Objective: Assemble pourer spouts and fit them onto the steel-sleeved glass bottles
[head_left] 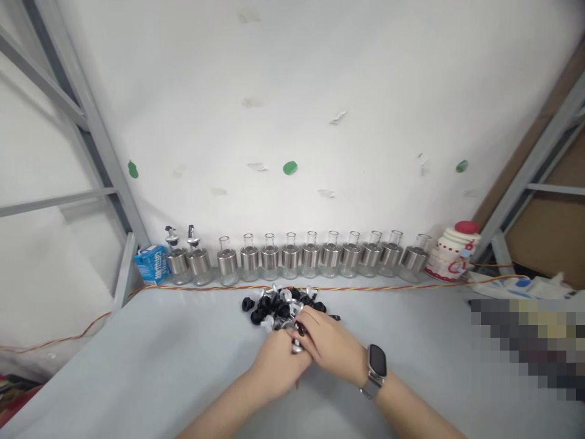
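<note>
My left hand (281, 364) is closed around a silver pourer spout (297, 349), most of it hidden by the fingers. Against it, my right hand (333, 341) pinches a small black part (300, 328) at the spout's upper end. Both hands touch each other low over the table. Just beyond them lies a pile of loose black stoppers (256, 316) and silver and clear pourer pieces (286, 296). Behind the pile stands a row of glass bottles with steel sleeves (291, 253), open at the neck. At its left end, two bottles (198, 263) carry pourer spouts.
A blue carton (152, 266) stands left of the bottles, and a white and red jar (452, 251) stands at the right end. A red-yellow wire (365, 288) runs along the grey table (183, 347) in front of them. Metal frame posts rise at both sides.
</note>
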The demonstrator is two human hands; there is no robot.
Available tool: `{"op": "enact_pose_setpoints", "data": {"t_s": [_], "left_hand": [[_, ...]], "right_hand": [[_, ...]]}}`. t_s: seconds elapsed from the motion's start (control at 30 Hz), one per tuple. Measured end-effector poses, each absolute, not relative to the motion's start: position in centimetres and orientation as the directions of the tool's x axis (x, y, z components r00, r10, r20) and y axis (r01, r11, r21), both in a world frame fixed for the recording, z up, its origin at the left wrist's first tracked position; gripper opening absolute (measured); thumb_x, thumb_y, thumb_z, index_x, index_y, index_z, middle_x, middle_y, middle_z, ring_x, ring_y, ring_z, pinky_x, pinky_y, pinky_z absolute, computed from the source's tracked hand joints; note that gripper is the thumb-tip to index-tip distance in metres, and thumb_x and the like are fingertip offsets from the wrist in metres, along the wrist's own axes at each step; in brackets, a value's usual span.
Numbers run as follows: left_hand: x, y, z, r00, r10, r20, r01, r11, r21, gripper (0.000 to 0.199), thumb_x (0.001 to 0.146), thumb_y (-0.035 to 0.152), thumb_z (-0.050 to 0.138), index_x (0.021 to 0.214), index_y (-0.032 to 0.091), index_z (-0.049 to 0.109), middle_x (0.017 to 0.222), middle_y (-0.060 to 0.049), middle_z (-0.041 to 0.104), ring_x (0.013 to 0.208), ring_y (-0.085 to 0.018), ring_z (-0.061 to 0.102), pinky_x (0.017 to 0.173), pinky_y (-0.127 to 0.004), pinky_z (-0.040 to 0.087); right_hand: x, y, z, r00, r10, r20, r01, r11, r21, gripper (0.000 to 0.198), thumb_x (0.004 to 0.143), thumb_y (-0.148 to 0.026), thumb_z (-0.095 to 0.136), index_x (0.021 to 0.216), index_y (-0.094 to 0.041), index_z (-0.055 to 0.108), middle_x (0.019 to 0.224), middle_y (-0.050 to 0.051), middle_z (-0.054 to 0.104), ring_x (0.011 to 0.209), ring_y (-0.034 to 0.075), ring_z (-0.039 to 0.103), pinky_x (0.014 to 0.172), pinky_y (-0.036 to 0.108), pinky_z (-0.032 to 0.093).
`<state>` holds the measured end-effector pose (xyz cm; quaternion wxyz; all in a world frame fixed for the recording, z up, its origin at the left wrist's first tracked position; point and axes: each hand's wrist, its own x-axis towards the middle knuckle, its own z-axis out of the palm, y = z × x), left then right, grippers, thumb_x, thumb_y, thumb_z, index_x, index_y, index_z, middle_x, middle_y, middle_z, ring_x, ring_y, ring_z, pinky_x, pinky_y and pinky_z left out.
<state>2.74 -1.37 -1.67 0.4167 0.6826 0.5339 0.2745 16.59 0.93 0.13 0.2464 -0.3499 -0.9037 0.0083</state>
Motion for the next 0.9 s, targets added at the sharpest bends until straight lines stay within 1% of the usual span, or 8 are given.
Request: {"op": "enact_pose_setpoints", "data": {"t_s": [0.1, 0.17, 0.33, 0.4, 0.5, 0.73, 0.8, 0.9], "left_hand": [[3.1, -1.7, -1.0, 0.196, 0.977, 0.080, 0.552, -0.178, 0.814, 0.015, 0.065, 0.012, 0.044, 0.073, 0.017, 0.056, 0.065, -0.002, 0.062, 0.057, -0.014, 0.054, 0.051, -0.021, 0.036], [3.4, -1.9, -0.6, 0.162, 0.974, 0.161, 0.605, -0.227, 0.763, 0.015, 0.065, 0.011, 0.044, 0.073, 0.017, 0.055, 0.075, -0.004, 0.064, 0.065, -0.015, 0.055, 0.055, -0.022, 0.035], [3.3, -1.8, -0.5, 0.164, 0.966, 0.202, 0.795, -0.251, 0.553, 0.013, 0.067, 0.015, 0.043, 0.067, 0.016, 0.056, 0.069, -0.007, 0.065, 0.061, -0.018, 0.056, 0.053, -0.024, 0.030], [3.1, -1.7, -0.5, 0.169, 0.964, 0.207, 0.822, -0.254, 0.509, 0.015, 0.068, 0.017, 0.042, 0.066, 0.016, 0.057, 0.068, -0.008, 0.065, 0.059, -0.018, 0.056, 0.051, -0.025, 0.028], [2.9, -1.5, -0.6, 0.191, 0.961, 0.200, 0.813, -0.269, 0.516, 0.016, 0.067, 0.018, 0.043, 0.066, 0.016, 0.058, 0.067, -0.008, 0.065, 0.059, -0.017, 0.056, 0.051, -0.024, 0.029], [2.9, -1.0, -0.3, 0.210, 0.961, 0.180, 0.805, -0.274, 0.527, 0.016, 0.066, 0.018, 0.042, 0.065, 0.015, 0.058, 0.063, -0.004, 0.063, 0.055, -0.013, 0.052, 0.049, -0.022, 0.028], [2.9, -0.9, -0.3, 0.218, 0.960, 0.177, 0.808, -0.279, 0.519, 0.016, 0.066, 0.018, 0.042, 0.063, 0.015, 0.058, 0.061, -0.003, 0.062, 0.054, -0.013, 0.051, 0.049, -0.022, 0.027], [2.8, -0.9, -0.5, 0.224, 0.956, 0.192, 0.802, -0.292, 0.520, 0.016, 0.066, 0.018, 0.042, 0.059, 0.015, 0.056, 0.060, -0.003, 0.061, 0.053, -0.012, 0.050, 0.049, -0.022, 0.027]], "right_hand": [[16.5, 1.0, 0.1, -0.612, 0.635, 0.471, 0.641, 0.747, -0.174, 0.012, 0.083, -0.021, 0.039, 0.086, -0.016, 0.050, 0.080, 0.006, 0.053, 0.071, 0.017, 0.050, 0.063, 0.028, 0.041], [16.5, 1.0, 0.1, -0.607, 0.614, 0.504, 0.641, 0.754, -0.145, 0.014, 0.083, -0.021, 0.039, 0.086, -0.015, 0.050, 0.079, 0.007, 0.053, 0.071, 0.018, 0.049, 0.063, 0.029, 0.041], [16.3, 1.0, 0.0, -0.638, 0.567, 0.521, 0.632, 0.772, -0.067, 0.018, 0.085, -0.021, 0.036, 0.091, -0.013, 0.051, 0.081, 0.009, 0.054, 0.076, 0.020, 0.050, 0.068, 0.033, 0.041], [16.2, 1.0, -0.1, -0.652, 0.561, 0.511, 0.626, 0.778, -0.056, 0.019, 0.086, -0.021, 0.035, 0.093, -0.013, 0.051, 0.082, 0.009, 0.055, 0.078, 0.021, 0.050, 0.070, 0.033, 0.042], [16.2, 1.2, 0.1, -0.658, 0.562, 0.501, 0.617, 0.784, -0.070, 0.018, 0.086, -0.022, 0.036, 0.092, -0.014, 0.051, 0.082, 0.008, 0.054, 0.078, 0.020, 0.050, 0.070, 0.032, 0.042], [16.3, 1.3, 1.4, -0.644, 0.612, 0.459, 0.599, 0.777, -0.195, 0.014, 0.086, -0.024, 0.038, 0.088, -0.016, 0.049, 0.081, 0.006, 0.054, 0.074, 0.017, 0.051, 0.064, 0.028, 0.044], [16.3, 1.3, 1.4, -0.648, 0.607, 0.460, 0.599, 0.779, -0.183, 0.013, 0.086, -0.023, 0.038, 0.087, -0.015, 0.049, 0.080, 0.006, 0.054, 0.074, 0.017, 0.051, 0.064, 0.028, 0.045], [16.3, 1.3, 1.1, -0.660, 0.561, 0.501, 0.605, 0.791, -0.090, 0.019, 0.087, -0.021, 0.033, 0.086, -0.014, 0.050, 0.079, 0.008, 0.054, 0.074, 0.019, 0.051, 0.066, 0.031, 0.045]]}}
